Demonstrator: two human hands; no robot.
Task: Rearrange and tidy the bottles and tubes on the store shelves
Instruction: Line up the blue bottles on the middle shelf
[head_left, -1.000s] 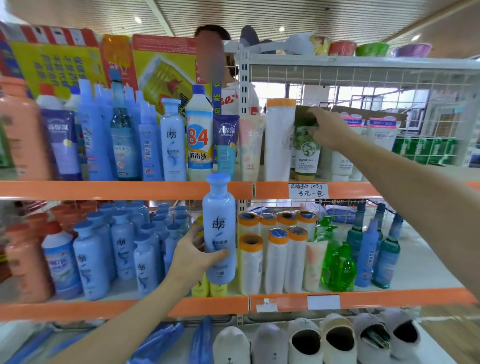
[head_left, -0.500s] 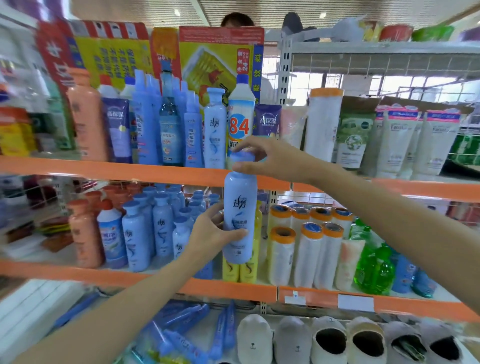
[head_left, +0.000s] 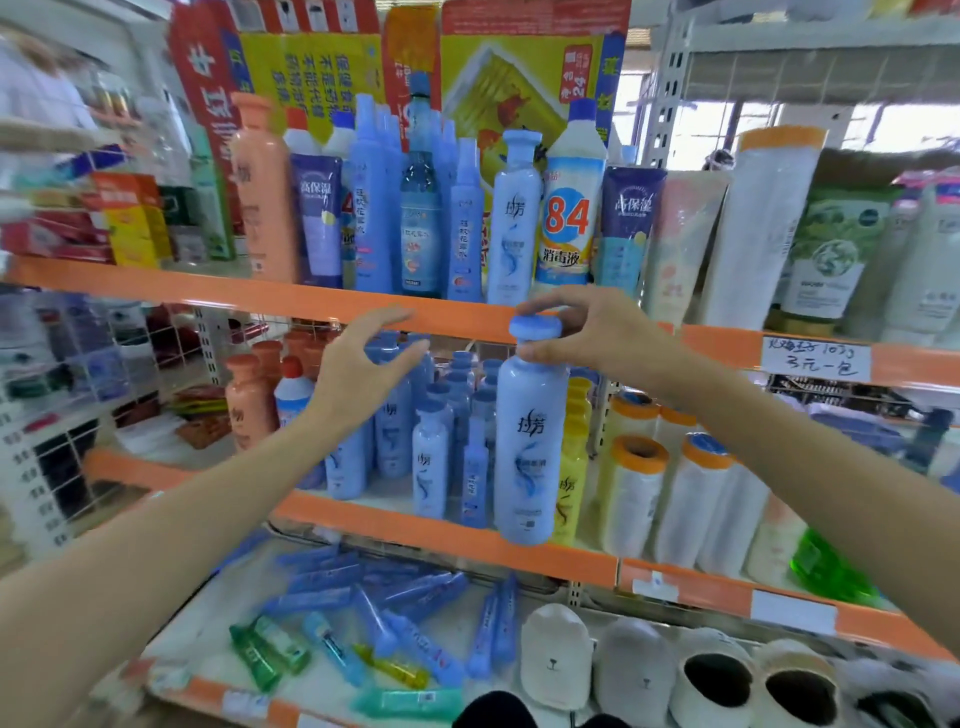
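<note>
1. Head view, before the middle shelf (head_left: 415, 525): right hand (head_left: 597, 332) is gripping the blue bottle (head_left: 530, 441) by its cap, fingers (head_left: 540, 353) clenched around the neck, bottle hanging upright at the shelf's front edge.
2. Left hand (head_left: 358, 364) is hovering released, fingers spread, just before the small blue bottles (head_left: 431, 457).

Bare forearms, no sleeves, hands (head_left: 358, 374) ungloved.

Lighting: bright, even, daylight coming through the windows (head_left: 691, 135) upper right, washing out there. Glare streaking along the orange shelf edge (head_left: 218, 291). Motion blur smearing the left side and far right; wide-angle distortion bending shelves outward
</note>
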